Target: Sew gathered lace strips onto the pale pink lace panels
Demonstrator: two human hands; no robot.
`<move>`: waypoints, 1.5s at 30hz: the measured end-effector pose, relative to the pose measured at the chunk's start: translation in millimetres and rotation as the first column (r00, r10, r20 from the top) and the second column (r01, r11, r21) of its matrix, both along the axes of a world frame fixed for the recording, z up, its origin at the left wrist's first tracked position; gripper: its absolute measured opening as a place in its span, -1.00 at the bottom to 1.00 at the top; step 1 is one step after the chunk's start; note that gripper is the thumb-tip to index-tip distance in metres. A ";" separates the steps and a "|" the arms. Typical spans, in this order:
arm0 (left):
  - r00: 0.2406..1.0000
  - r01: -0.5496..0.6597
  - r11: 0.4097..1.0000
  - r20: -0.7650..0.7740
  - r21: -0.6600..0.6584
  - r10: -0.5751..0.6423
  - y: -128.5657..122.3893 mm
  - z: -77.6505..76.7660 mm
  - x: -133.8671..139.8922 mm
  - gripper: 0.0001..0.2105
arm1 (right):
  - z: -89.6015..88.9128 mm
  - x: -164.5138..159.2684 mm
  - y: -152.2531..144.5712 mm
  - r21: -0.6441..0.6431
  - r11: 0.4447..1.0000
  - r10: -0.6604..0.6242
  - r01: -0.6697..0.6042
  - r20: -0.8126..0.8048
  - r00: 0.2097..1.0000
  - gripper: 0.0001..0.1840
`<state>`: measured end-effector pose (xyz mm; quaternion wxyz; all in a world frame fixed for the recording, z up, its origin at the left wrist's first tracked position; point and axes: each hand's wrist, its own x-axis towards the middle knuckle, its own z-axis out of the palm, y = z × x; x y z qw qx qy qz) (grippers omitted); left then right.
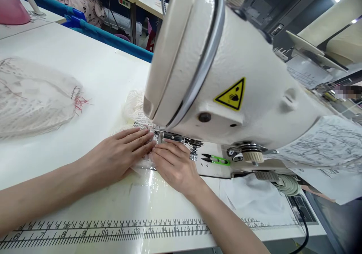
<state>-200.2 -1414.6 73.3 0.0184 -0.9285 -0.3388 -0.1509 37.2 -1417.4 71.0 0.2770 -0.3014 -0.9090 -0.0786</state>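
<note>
White lace fabric lies under the head of a sewing machine, near the presser foot. My left hand rests flat on the lace, fingers stretched toward the needle area. Close beside it, my right hand presses at the same spot, its fingertips bent down against the fabric and partly hidden under the machine head. Whether the right fingers pinch the lace cannot be made out. Green-handled thread snips lie on the machine bed to the right of my right hand.
Another sheer lace piece with red thread ends lies on the white table at left. A printed ruler runs along the front edge. White cloth lies at right, below the machine arm. A pink object stands at upper left.
</note>
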 end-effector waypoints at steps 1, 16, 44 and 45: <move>1.000 0.026 1.000 -0.003 0.016 -0.026 1.0 0.3 -0.5 -0.44 | 0.4 0.2 -0.1 0.006 1.000 0.003 -0.003 -0.004 1.000 -0.75; 0.997 -0.048 0.996 -0.064 0.071 0.053 -3.7 4.5 7.9 -0.48 | 6.7 2.1 -0.3 0.055 0.998 0.019 -0.014 -0.085 0.996 -0.76; 0.984 0.091 0.989 0.142 0.120 -0.108 17.5 4.4 -7.6 -0.53 | 7.1 -13.8 0.0 0.172 0.985 -0.018 0.011 0.036 0.999 -0.80; 0.985 0.089 0.990 0.136 0.111 -0.104 18.1 4.1 -8.3 -0.53 | 6.9 -14.8 0.5 0.180 0.984 -0.018 0.011 0.035 0.999 -0.80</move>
